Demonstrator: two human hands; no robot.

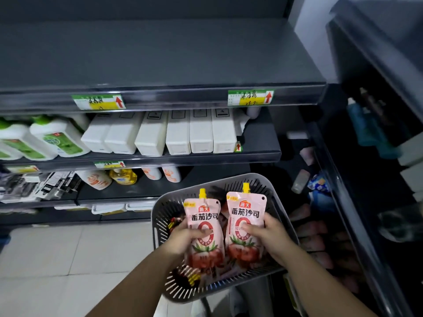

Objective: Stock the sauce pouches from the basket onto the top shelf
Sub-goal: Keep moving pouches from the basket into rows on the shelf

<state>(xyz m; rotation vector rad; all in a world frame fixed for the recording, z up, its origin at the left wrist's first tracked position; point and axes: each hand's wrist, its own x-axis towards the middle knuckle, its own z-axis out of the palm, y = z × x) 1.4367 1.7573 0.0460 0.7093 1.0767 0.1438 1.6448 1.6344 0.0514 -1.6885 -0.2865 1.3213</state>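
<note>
Pink left pouch (203, 227) — long axis upright, spout up | right pouch (246, 225) — likewise

Top shelf (160, 60) dark grey, two price labels (250, 97) on lip; shelf below (258, 154): row of white containers (178, 136), green-capped bottles (57, 138) left

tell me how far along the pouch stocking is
Nothing looks stocked yet: the top shelf shows no pouches. In hand: left hand grips one sauce pouch, right hand a second pouch, above the basket. Left: shelve both, plus more packets lying in the basket.
</note>
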